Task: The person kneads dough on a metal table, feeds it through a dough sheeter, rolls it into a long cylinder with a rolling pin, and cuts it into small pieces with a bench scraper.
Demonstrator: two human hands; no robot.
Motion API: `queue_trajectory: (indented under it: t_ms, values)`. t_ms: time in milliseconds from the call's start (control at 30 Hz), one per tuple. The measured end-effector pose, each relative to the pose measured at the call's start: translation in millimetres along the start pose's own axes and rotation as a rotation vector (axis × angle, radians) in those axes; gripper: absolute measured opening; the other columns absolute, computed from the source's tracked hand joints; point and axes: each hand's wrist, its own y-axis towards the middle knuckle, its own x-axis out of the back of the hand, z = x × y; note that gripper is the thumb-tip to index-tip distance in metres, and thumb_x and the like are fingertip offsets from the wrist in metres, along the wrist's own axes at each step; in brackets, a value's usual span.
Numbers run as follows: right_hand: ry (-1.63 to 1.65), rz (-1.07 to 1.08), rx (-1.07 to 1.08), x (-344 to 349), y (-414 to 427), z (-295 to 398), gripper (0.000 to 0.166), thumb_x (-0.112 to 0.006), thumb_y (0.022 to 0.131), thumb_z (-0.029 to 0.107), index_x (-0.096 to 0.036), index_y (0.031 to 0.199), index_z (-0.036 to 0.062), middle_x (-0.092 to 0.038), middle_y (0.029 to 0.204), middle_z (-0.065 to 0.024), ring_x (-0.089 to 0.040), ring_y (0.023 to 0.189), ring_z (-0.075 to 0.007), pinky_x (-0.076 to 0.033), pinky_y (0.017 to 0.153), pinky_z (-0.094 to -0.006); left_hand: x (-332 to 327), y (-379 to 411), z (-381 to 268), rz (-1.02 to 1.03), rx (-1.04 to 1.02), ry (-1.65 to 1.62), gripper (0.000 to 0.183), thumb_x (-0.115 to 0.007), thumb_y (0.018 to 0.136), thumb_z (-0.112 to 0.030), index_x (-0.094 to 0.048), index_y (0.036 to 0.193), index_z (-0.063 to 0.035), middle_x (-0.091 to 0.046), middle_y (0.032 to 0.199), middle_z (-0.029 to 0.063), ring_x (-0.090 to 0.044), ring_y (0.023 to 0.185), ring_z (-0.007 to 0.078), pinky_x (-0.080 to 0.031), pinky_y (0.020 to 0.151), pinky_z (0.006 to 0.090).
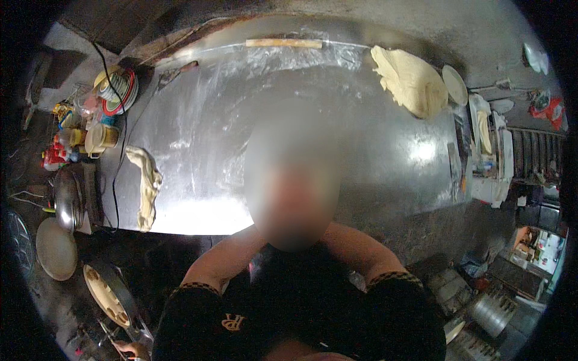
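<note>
Both my forearms, the left (226, 261) and the right (368, 252), reach in over a floured metal worktable (384, 171). A blurred oval covers the place where they meet, so my two hands and anything in them are hidden. A reddish patch shows inside the blur, too vague to name. A large mass of pale dough (408, 83) lies at the table's far right. Near the left edge lies a long, uneven strip of dough (148, 189). A wooden rolling pin (284, 43) rests along the far edge, among scattered flour.
A handled flat tool (180, 72) lies at the far left. Stacked bowls (119, 92), a lidded tub (101, 139) and a black cable (118, 180) line the left side. A pan of round pieces (106, 295) stands lower left. A pale disc (455, 85) sits beside the dough mass.
</note>
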Motion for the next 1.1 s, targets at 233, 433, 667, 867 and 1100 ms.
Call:
queue_trajectory:
  t_ms: [233, 433, 667, 867, 1100]
  values:
    - [0.207, 0.214, 0.065, -28, 152, -18, 0.064, -0.056, 0.095, 0.045, -0.043, 0.145, 0.0075, -0.046, 0.146, -0.0170, -0.044, 0.135, -0.0256, -0.037, 0.109, -0.0403, -49, 98, 122, 0.385, 0.274, 0.391, 0.046, -0.050, 0.094, -0.044, -0.053, 0.133, -0.0174, -0.054, 0.127, 0.0194, -0.056, 0.110, 0.0401, -0.047, 0.091, 0.0505]
    - [1.356, 0.697, -0.235, 13, 247, -65, 0.063, -0.059, 0.094, 0.040, -0.041, 0.147, 0.0089, -0.047, 0.144, -0.0184, -0.046, 0.134, -0.0264, -0.037, 0.110, -0.0421, -20, 71, 171, 0.390, 0.486, -0.416, 0.041, -0.062, 0.092, -0.032, -0.056, 0.122, -0.0040, -0.062, 0.114, 0.0159, -0.060, 0.103, 0.0272, -0.051, 0.088, 0.0427]
    - [0.167, 0.594, 0.003, 18, 158, -72, 0.078, -0.060, 0.085, 0.057, -0.038, 0.149, 0.0175, -0.038, 0.148, -0.0274, -0.034, 0.140, -0.0402, -0.024, 0.113, -0.0584, -6, 11, 0, 0.330, 1.456, -0.759, 0.052, -0.067, 0.092, -0.033, -0.046, 0.128, -0.0014, -0.058, 0.112, 0.0156, -0.060, 0.096, 0.0225, -0.052, 0.078, 0.0410]
    - [-0.251, 0.249, 0.372, 62, 19, -42, 0.046, -0.063, 0.086, 0.052, -0.068, 0.104, 0.0097, -0.065, 0.121, -0.0041, -0.057, 0.117, -0.0217, -0.043, 0.098, -0.0435, -7, -18, -27, -0.147, 0.293, -0.083, 0.032, -0.064, 0.087, -0.022, -0.059, 0.112, -0.0023, -0.060, 0.108, 0.0203, -0.060, 0.100, 0.0363, -0.048, 0.085, 0.0456]
    - [0.119, 0.070, 0.218, -31, 76, -11, 0.045, -0.064, 0.088, 0.049, -0.068, 0.109, 0.0093, -0.066, 0.117, -0.0062, -0.057, 0.115, -0.0215, -0.043, 0.100, -0.0419, -52, 13, 45, 0.025, 0.482, 0.100, 0.038, -0.058, 0.088, -0.034, -0.063, 0.117, -0.0107, -0.061, 0.117, 0.0183, -0.057, 0.107, 0.0404, -0.046, 0.092, 0.0495]
